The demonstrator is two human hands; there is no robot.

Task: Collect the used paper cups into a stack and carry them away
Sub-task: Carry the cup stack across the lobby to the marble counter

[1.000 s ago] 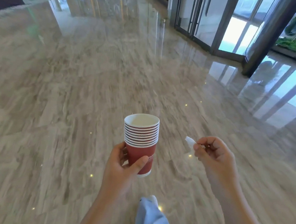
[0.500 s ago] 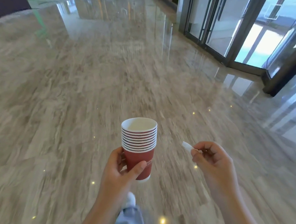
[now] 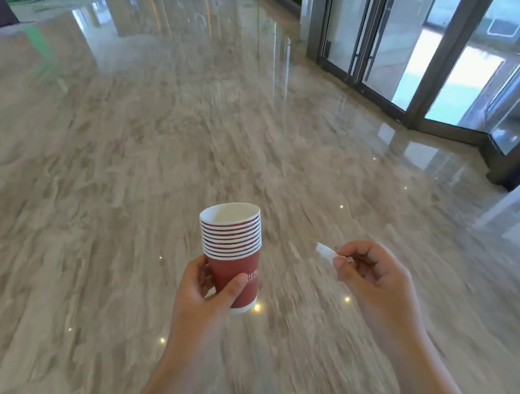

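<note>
We see the stack of cups (image 3: 230, 253) standing nearly upright in the air, its long axis running bottom to top with the open mouth facing up and tipped slightly away from us and to the right. It sits low in the middle of the view, above the floor (image 3: 131, 189), touching nothing but the hand that carries it. The cups are dark red paper with white rims; the rims crowd together as a band of thin white rings over the upper half, and the lowest cup shows its full red wall with small pale lettering too blurred to read and a white base ring. The inside of the top cup is plain white.

Our left hand (image 3: 199, 296) is wrapped around the bottom cup, thumb pressed across the front and fingers curled behind. Our right hand (image 3: 372, 280) is apart from the stack, off to its right, loosely curled, with thumb and forefinger pinching a small white scrap (image 3: 325, 251) that pokes out toward the cups.

The floor is glossy streaked stone, and glass doors (image 3: 413, 54) stand at the upper right.
</note>
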